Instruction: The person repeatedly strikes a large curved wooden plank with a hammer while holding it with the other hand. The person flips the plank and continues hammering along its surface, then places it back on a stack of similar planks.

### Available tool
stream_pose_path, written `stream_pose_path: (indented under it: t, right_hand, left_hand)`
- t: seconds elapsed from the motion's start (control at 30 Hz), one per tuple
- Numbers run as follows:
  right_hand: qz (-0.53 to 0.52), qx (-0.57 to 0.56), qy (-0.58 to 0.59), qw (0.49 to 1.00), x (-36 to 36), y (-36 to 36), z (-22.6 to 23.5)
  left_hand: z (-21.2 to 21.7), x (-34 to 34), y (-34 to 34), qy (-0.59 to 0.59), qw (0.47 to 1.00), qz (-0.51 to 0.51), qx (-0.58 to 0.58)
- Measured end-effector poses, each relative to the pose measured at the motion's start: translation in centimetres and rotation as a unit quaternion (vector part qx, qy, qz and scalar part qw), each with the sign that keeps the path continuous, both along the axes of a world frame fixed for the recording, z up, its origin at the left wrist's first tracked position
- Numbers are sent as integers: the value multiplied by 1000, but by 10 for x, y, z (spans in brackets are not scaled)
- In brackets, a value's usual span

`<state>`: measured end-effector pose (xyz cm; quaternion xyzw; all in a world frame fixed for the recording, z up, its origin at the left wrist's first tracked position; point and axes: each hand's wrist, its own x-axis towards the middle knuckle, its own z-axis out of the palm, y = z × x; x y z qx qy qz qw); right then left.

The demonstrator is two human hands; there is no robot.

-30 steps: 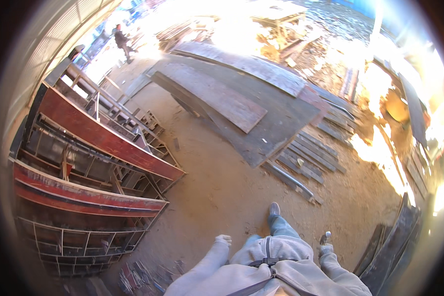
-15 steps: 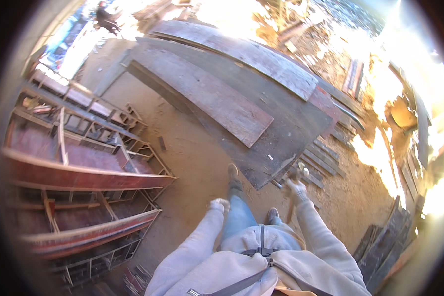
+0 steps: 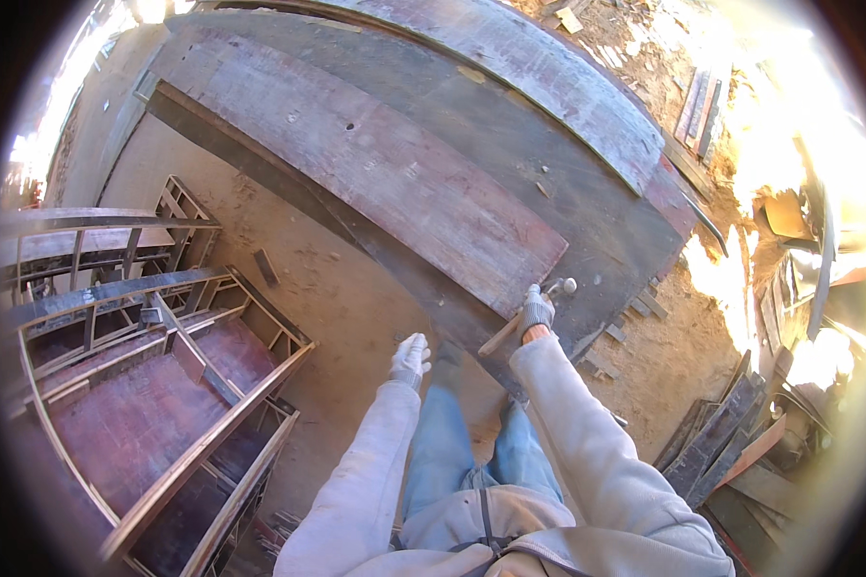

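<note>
My right hand (image 3: 537, 310), in a pale knitted glove, grips a hammer (image 3: 498, 338) by its wooden handle. The hammer's metal head (image 3: 563, 286) points away from me, over the near right end of a long reddish-brown board (image 3: 385, 173). That board lies flat on a wider dark sheet (image 3: 597, 226). My left hand (image 3: 411, 358), gloved too, is in the air above the sandy ground, left of the sheet's edge. Its fingers are curled in, and whatever they may hold is hidden.
Wood-framed panels (image 3: 154, 404) with reddish faces stand at the left. A curved, worn board (image 3: 539, 72) lies along the sheet's far side. Dark planks (image 3: 712, 433) are piled at the right, and wood scraps (image 3: 635, 308) lie beside the sheet's right edge.
I have come closer to the stacked boards. My right hand with the hammer has moved forward over the board's near end, and my left hand has risen forward.
</note>
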<state>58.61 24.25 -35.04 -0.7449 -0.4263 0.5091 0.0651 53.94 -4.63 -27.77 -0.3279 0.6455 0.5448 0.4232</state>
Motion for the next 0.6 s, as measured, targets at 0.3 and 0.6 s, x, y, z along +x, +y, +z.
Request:
stream_pose_path:
  t: [0.3, 0.6]
  right_hand:
    - [-142, -176, 243, 943, 23, 7, 5]
    - [-39, -106, 156, 981, 9, 2, 12]
  left_hand:
    - [-35, -54, 80, -52, 998, 22, 37]
    - [-65, -92, 139, -85, 971, 216, 57]
